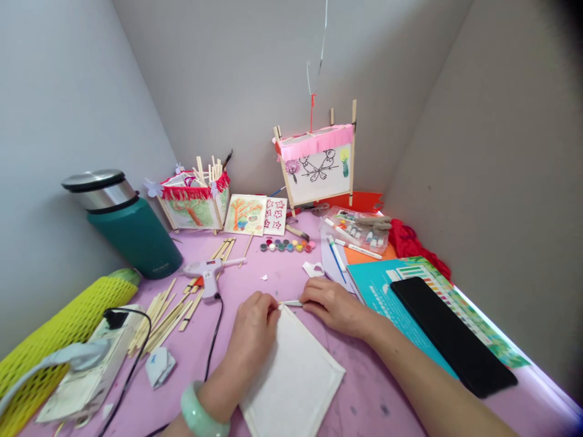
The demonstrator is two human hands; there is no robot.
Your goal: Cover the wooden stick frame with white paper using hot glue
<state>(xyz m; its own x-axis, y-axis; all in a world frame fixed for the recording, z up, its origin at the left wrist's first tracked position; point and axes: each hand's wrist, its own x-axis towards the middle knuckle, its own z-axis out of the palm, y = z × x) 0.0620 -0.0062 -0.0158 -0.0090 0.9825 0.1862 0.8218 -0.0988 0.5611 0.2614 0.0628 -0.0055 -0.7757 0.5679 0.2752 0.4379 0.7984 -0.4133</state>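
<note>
The left hand (252, 325) and right hand (334, 306) meet over the top edge of a white square panel (291, 370), which lies flat on the lilac table (387, 406) just below both hands. Each hand has its fingers pressed together in a pinch at one end of a thin pale strip (291, 303) (too narrow to tell whether it is wood or card), a two-handed hold that seems to keep it lined up along the panel's edge. A jade bangle (203, 409) sits on the left wrist. Beyond the left hand, a hot glue gun (207, 273) rests within easy reach, its black cord (214, 334) trailing back past that hand, and loose wooden sticks (159, 321) lie further left. Ahead of the right hand, a clear plastic bag (355, 233) holds paint tubes and markers, and a palette of round paint pans (286, 245) sits further ahead, between the hands' line of reach and the back wall. Further ahead of the left hand, a red-fringed paper lantern (194, 203) stands with sticks and a brush poking up inside it, serving as a makeshift holder
</note>
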